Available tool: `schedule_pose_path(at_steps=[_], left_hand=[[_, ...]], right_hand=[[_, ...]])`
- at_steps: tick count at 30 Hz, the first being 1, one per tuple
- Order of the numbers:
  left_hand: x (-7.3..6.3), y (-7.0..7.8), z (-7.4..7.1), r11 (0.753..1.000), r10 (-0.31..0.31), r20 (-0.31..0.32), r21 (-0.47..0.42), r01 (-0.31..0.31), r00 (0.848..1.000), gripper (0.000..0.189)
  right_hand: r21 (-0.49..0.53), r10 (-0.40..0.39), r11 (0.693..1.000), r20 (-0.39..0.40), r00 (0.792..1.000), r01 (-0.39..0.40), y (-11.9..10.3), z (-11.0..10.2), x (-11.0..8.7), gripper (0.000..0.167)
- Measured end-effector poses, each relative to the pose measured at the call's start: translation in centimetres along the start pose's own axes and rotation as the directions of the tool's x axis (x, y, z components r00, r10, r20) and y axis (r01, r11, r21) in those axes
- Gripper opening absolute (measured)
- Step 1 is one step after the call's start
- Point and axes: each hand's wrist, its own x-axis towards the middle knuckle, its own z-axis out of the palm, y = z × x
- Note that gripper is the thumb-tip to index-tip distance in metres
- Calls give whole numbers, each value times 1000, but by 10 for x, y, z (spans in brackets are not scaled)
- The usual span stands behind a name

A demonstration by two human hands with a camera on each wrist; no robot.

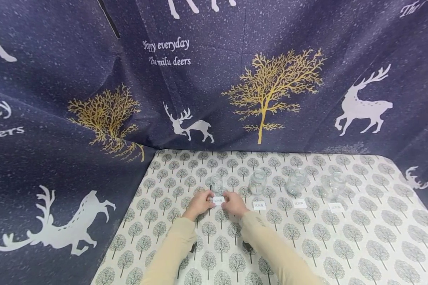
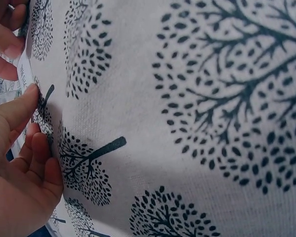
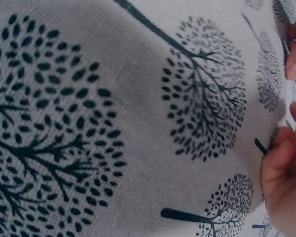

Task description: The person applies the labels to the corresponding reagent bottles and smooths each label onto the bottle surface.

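Note:
Both hands are at a small white label card point(image 1: 218, 200) with printed characters, left of centre on the tablecloth. My left hand point(image 1: 199, 203) pinches its left end, and the right hand point(image 1: 234, 203) pinches the opposite end. Right behind the card stands a clear glass jar point(image 1: 216, 183). In the left wrist view, the thumb and forefinger of the left hand point(image 2: 19, 163) meet at the edge of the card point(image 2: 25, 71). The right wrist view catches the right hand point(image 3: 286, 182) at its edge, fingers bent, with the card mostly hidden.
To the right stand three more glass jars, one upright jar point(image 1: 258, 182), another point(image 1: 296, 183) and a wider one point(image 1: 333, 186). White cards lie before them: a near card point(image 1: 259, 205), a middle card point(image 1: 300, 203) and a far-right card point(image 1: 337, 208). A dark patterned curtain point(image 1: 214, 87) hangs behind the tree-print tablecloth point(image 1: 292, 253).

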Motion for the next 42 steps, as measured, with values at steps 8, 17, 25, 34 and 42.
schedule_pose_path(at_steps=[8,17,25,34,42], left_hand=[[0,2,3,1000,-13,-10,10,13,1000,28],[0,2,7,997,-45,-40,-69,42,998,25],[-4,6,9,986,-59,-69,-162,47,996,17],[-6,6,13,950,-60,-70,-311,35,996,13],[-10,6,16,902,-43,-121,-432,-14,992,14]], right_hand=[[-163,14,986,-54,998,-22,2,7,5,36],[-130,-11,992,-105,994,-3,6,12,3,29],[-28,5,1000,-131,991,-9,7,12,1,17],[218,85,974,-62,994,-69,13,14,0,14],[229,44,973,-75,996,-26,1,1,-8,17]])
